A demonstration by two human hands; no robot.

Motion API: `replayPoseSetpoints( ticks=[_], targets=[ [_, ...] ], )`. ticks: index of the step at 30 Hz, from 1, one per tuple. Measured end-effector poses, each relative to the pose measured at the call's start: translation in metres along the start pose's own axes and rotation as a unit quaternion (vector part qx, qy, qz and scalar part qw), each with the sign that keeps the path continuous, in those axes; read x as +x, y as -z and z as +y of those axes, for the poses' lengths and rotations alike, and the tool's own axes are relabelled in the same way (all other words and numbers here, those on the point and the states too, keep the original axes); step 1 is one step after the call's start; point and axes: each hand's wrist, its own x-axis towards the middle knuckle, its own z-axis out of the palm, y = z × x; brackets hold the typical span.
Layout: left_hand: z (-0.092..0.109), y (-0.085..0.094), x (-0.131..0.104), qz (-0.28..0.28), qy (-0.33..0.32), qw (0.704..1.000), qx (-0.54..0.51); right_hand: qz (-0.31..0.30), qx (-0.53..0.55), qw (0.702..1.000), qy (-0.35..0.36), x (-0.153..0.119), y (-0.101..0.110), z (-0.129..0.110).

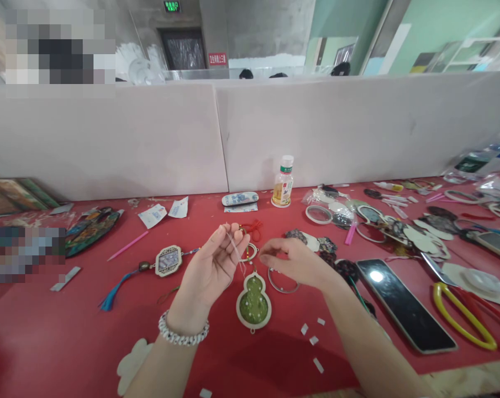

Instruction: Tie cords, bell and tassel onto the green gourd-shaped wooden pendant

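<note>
A person's L hand (214, 265) pinches a thin pale cord (236, 254) btwn thumb and fingertips over a red bench (79, 342), w/ the R hand (295, 258) near it, fingers curled — whether they grip a strand, can't tell. A green gourd-shaped pendant (253, 301) w/ a pale rim lies btwn the forearms — phone (405, 304) to the R, capped bottle (283, 186) by the partition (336, 132) behind.
</note>
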Motion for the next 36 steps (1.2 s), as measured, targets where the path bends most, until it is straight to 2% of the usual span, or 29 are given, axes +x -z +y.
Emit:
replayPoseSetpoints(
  ticks=[3,7,13,18,25,36],
  targets=[
    [0.0,-0.001,0.001,0.026,-0.019,0.999,-0.019,0.021,0.003,0.998,0.064,-0.003,-0.005,-0.009],
    [0.001,0.0,0.005,0.036,-0.051,0.997,-0.036,0.06,-0.085,0.98,0.17,-0.003,-0.021,-0.015],
    [0.0,0.001,0.007,0.045,-0.068,0.996,-0.043,0.181,-0.204,0.945,0.18,0.002,-0.045,-0.013],
    [-0.004,0.0,0.006,0.063,-0.067,0.995,-0.045,0.22,-0.238,0.926,0.195,0.003,-0.054,-0.011],
    [-0.006,-0.001,0.004,0.069,-0.066,0.994,-0.048,0.225,-0.25,0.919,0.205,0.003,-0.06,-0.009],
    [-0.004,-0.003,0.001,0.054,-0.073,0.995,-0.044,0.194,-0.182,0.944,0.193,0.005,-0.061,-0.008]
  ],
)
